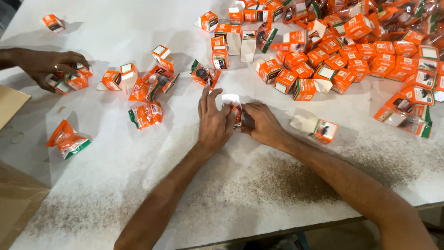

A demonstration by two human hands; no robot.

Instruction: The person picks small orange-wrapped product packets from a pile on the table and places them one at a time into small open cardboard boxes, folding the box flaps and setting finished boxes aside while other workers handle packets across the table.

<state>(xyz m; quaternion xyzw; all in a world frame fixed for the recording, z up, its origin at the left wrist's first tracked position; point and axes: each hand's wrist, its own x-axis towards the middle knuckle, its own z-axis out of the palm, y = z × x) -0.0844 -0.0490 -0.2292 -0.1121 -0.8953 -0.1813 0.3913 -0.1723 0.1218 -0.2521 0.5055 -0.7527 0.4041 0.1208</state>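
**Counter status: both hands on one small carton**

White-painted counter (115, 185), scuffed and speckled brown near the front edge, fills the view. Big heap of small orange-and-white cardboard cartons (351, 51) covers the far right, some closed, some with flaps open. Brown corrugated cardboard sheet (14, 203) sits at the left edge.

Smaller cluster of the same cartons plus orange plastic sachets (145, 88) lies left of centre. One orange-and-green sachet (68, 140) sits alone further left, well apart from the rest. An open carton lying on its side (319, 127) is just right of the person's right forearm.

Left hand (213, 121) and right hand (261, 124) meet at counter centre, both closed around one small orange carton with a white flap raised (232, 104); it rests on the counter between the fingers. Left index finger points away, toward the pile.

Another person's hand (48, 67) comes in from the far left, fingers curled over a few cartons (74, 79).
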